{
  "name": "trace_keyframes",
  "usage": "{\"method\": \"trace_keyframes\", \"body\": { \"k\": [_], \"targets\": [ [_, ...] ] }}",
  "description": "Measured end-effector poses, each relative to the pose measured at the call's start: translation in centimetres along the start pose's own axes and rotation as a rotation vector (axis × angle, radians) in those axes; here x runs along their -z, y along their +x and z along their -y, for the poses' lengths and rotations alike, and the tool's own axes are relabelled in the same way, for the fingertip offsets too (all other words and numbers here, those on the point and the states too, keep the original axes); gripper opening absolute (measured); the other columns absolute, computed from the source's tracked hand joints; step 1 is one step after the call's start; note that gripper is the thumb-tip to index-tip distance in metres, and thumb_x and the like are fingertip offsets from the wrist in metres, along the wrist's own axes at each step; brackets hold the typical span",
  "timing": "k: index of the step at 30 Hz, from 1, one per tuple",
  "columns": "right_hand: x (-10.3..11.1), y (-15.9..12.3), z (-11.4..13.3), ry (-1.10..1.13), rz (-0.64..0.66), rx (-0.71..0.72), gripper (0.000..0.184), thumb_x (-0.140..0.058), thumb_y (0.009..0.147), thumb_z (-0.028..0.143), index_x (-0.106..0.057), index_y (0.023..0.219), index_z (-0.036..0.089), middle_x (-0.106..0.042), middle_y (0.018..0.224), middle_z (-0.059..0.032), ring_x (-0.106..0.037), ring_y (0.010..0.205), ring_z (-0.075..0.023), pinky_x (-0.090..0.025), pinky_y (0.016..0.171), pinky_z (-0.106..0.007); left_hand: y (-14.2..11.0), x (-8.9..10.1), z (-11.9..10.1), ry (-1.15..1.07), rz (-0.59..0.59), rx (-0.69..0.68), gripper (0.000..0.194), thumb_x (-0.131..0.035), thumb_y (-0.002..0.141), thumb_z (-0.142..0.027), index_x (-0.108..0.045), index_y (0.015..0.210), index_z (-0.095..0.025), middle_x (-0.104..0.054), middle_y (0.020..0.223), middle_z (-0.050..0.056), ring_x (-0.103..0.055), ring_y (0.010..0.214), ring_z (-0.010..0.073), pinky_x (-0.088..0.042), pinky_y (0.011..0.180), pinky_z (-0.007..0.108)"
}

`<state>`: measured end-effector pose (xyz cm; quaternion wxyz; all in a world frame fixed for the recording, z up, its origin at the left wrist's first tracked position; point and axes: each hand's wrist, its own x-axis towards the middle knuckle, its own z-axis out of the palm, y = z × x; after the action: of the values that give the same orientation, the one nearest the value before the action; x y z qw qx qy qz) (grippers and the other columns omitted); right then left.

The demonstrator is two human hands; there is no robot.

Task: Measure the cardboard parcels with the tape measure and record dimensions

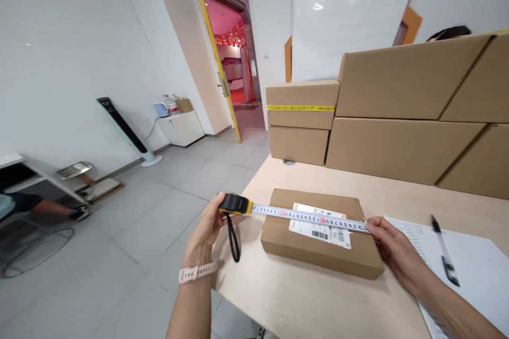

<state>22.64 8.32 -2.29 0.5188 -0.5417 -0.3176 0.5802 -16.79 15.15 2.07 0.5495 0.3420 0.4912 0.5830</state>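
Note:
My left hand (pixel 207 222) is closed around the black and yellow case of a tape measure (pixel 235 204), whose black wrist strap hangs down. The white blade runs to the right across the top of a flat brown cardboard box (pixel 322 259). At the box's right edge, my right hand (pixel 392 243) pinches the far end of the blade between thumb and fingers. A white printed shipping label (pixel 318 233) is stuck on the box, partly covered by the blade. The box lies flat on a light wooden table (pixel 246 280).
Stacked cardboard boxes (pixel 401 143) line the table's back. Printed paper sheets (pixel 473 259) and a black pen (pixel 445 251) lie at right. The table's left edge drops to a tiled floor (pixel 155 222). A seated person's leg (pixel 47 206) shows at far left, and a yellow door (pixel 214 47) stands open.

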Motion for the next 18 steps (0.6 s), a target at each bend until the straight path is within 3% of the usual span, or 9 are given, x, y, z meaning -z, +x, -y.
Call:
{"method": "trace_keyframes", "body": {
  "k": [4,12,18],
  "targets": [
    [0.0,0.1,-0.1,0.001,-0.008,-0.023,0.030,-0.072,0.072,0.049,-0.056,0.075,0.024,-0.056,0.067,0.0049,-0.049,0.062,-0.0132,-0.040,0.053,-0.022,-0.1,-0.7,0.1,-0.042,-0.039,-0.025,0.036,-0.073,0.070,-0.047,-0.062,0.088,-0.017,-0.065,0.077,0.001,-0.064,0.069,0.0167,-0.060,0.063,0.035],
    [0.1,0.3,-0.1,0.002,-0.050,-0.039,0.034,-0.077,0.064,0.049,-0.056,0.073,0.024,-0.057,0.068,0.0035,-0.050,0.063,-0.0140,-0.042,0.051,-0.021,-0.6,-1.0,0.6,-0.092,-0.095,-0.081,0.046,-0.072,0.069,-0.047,-0.057,0.104,-0.022,-0.065,0.090,-0.001,-0.064,0.077,0.0163,-0.057,0.060,0.030],
    [0.1,0.5,-0.1,-0.006,-0.071,-0.050,0.035,-0.079,0.060,0.048,-0.057,0.073,0.025,-0.057,0.067,0.0037,-0.050,0.062,-0.0144,-0.043,0.051,-0.021,0.1,-1.3,1.5,-0.018,-0.083,-0.139,0.048,-0.059,0.076,-0.064,-0.056,0.073,-0.017,-0.057,0.056,-0.002,-0.050,0.045,0.0098,-0.038,0.040,0.020]
  ]
}}
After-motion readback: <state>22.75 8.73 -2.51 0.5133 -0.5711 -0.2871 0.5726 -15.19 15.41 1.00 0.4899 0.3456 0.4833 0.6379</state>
